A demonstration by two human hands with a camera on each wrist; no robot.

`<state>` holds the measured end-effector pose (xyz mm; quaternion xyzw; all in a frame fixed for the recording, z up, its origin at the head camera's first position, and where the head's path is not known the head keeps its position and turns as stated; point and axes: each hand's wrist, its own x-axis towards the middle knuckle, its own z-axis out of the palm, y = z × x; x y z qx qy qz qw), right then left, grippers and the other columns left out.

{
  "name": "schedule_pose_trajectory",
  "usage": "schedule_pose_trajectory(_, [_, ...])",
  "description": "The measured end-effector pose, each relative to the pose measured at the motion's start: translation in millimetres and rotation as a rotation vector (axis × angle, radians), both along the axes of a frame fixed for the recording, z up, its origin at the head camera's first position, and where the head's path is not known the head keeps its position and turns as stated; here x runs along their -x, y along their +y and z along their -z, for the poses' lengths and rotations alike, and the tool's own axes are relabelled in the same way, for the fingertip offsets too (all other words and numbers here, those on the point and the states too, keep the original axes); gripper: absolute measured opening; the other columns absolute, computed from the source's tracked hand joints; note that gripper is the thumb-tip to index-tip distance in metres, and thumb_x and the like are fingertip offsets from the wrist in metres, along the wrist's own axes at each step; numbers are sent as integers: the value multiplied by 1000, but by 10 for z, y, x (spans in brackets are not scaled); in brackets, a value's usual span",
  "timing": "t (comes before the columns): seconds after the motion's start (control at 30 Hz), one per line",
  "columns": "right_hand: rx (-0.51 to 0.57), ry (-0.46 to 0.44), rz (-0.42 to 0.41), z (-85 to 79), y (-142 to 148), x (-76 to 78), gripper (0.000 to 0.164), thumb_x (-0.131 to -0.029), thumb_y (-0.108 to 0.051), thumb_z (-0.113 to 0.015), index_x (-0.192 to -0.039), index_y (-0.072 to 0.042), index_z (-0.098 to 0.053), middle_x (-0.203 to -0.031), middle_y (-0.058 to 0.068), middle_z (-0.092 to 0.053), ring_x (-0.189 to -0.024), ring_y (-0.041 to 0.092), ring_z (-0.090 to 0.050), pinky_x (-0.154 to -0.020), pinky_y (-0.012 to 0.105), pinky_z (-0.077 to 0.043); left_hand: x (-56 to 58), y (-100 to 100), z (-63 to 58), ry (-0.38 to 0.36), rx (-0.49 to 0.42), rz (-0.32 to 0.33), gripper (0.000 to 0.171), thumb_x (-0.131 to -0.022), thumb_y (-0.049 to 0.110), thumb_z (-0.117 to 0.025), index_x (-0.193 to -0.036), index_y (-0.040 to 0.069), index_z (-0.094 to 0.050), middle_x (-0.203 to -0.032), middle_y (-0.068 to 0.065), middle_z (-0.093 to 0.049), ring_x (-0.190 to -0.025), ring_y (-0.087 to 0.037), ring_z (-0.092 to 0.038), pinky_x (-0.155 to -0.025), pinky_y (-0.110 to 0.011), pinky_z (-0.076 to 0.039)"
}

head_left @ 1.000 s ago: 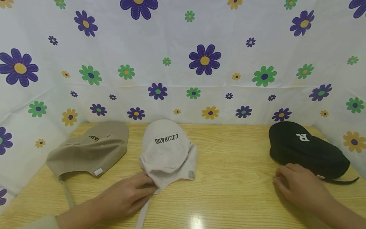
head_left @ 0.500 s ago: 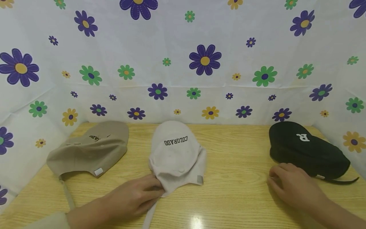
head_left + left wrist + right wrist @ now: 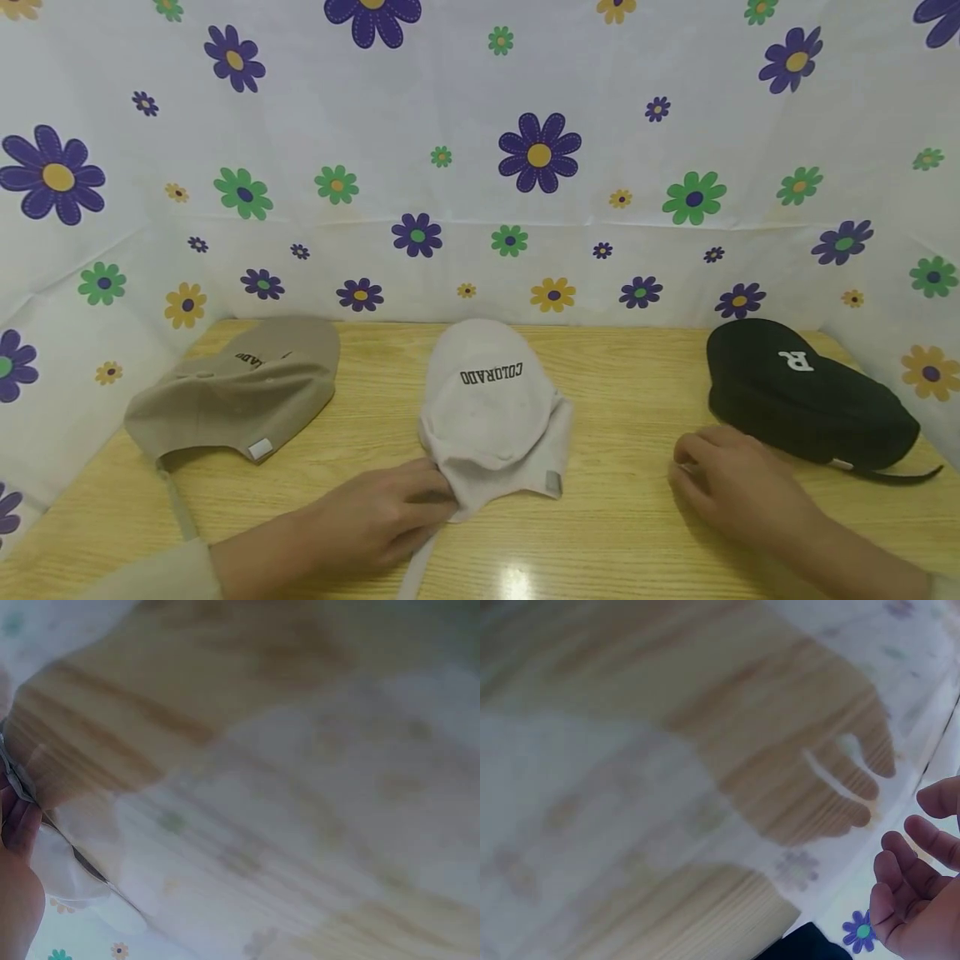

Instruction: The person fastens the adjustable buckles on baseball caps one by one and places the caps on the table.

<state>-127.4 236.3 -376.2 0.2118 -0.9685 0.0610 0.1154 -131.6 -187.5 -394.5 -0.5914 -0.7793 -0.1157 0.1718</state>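
the left hand (image 3: pixel 382 512) pinches the near corner of the pale cap (image 3: pixel 487 408). the right hand (image 3: pixel 738 483) is by the black cap (image 3: pixel 810 404), its fingers softly bent and apart. past the hands, the pale cap lies on the wooden table (image 3: pixel 622 408), between the tan cap (image 3: pixel 240 396) and the black cap. a white flowery cloth (image 3: pixel 450 92) hangs at the back.

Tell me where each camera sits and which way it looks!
Head: worn on the head, faces forward and down at the tan cap, pale cap and black cap; left hand and right hand show.
Left wrist: on that wrist, looks across the table; left hand at the picture's left edge.
Right wrist: on that wrist, looks across the table; right hand at the picture's right edge.
Head and right wrist share the right hand and table.
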Motion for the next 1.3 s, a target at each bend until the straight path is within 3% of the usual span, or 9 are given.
schedule_pose_trajectory(0.13, [1, 60, -54, 17, -72, -7, 13, -83, -22, -76, -81, -23, -63, -78, -14, -54, -74, 5, -49, -71, 34, -50, 1, 77, 8, 37, 4, 30, 22, -92, 14, -65, -112, 12, -73, -121, -1, -62, -116, -13, -58, -99, -25, -49])
schedule_pose_trajectory(0.57, [-9, 43, -92, -2, -325, -20, 13, -84, -23, -74, -80, -25, -62, -78, -14, -52, -76, 6, -49, -72, 33, -49, 42, 341, -20, 85, -7, 107, 19, -90, 11, -66, -108, 11, -73, -117, 0, -64, -112, -14, -59, -100, -22, -48])
schedule_pose_trajectory(0.8, [2, 69, -203, -23, -470, -3, 10, -85, -23, -73, -85, -24, -64, -82, -14, -54, -78, 5, -50, -73, 31, -49, 67, 461, -52, 93, -12, 133, 19, -90, 12, -67, -108, 10, -74, -116, -1, -65, -111, -14, -60, -101, -21, -47])
schedule_pose_trajectory(1.07, [-11, -15, -313, -29, -514, 50, 9, -88, -24, -72, -90, -26, -64, -85, -18, -48, -78, 1, -41, -70, 24, -45, 89, 586, -53, 84, -13, 96, 16, -91, 11, -64, -105, 10, -72, -114, 0, -64, -111, -13, -60, -101, -21, -46])
schedule_pose_trajectory(1.3, [20, -45, -355, -40, -506, 52, 9, -90, -21, -71, -94, -26, -64, -89, -19, -50, -81, 0, -43, -72, 24, -46, 26, 522, -65, 67, -35, 42, 13, -90, 12, -66, -101, 12, -72, -108, 2, -65, -102, -10, -61, -94, -19, -49])
